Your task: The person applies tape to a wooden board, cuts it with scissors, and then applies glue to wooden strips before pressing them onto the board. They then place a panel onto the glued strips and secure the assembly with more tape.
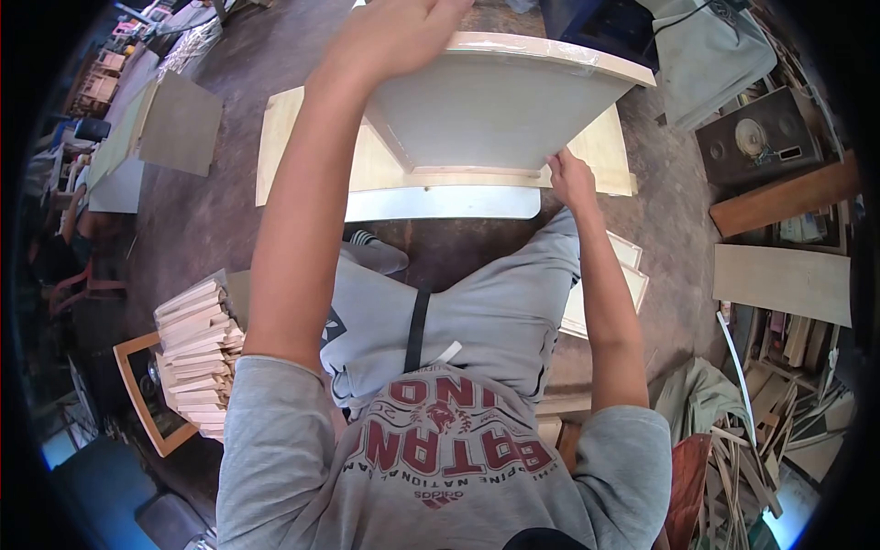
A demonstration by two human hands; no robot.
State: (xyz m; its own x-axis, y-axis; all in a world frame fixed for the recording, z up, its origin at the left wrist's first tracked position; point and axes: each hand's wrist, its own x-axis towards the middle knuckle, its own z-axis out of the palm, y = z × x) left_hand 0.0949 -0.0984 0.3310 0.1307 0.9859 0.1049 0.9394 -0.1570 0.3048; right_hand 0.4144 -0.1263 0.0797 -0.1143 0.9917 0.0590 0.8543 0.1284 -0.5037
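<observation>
A shallow wooden frame with a grey panel point(486, 110) stands tilted on a pale plywood board point(275, 147). Clear tape or film shines along its upper rail. My right hand point(573, 176) grips the frame's lower right edge, with thumb and fingers closed on it. Over the frame's upper left corner is my left hand point(394, 41). Its fingers run out of the top of the view, so their grip is hidden. A white strip-shaped board point(440, 203) lies along the plywood's near side, in front of my legs.
To the left are a stack of wood strips point(197, 353) and an empty wooden frame point(137, 403). Light panels point(628, 266) lie by my right forearm. A speaker box point(756, 137), an orange-brown plank point(779, 197) and scrap wood point(742, 467) line the right side.
</observation>
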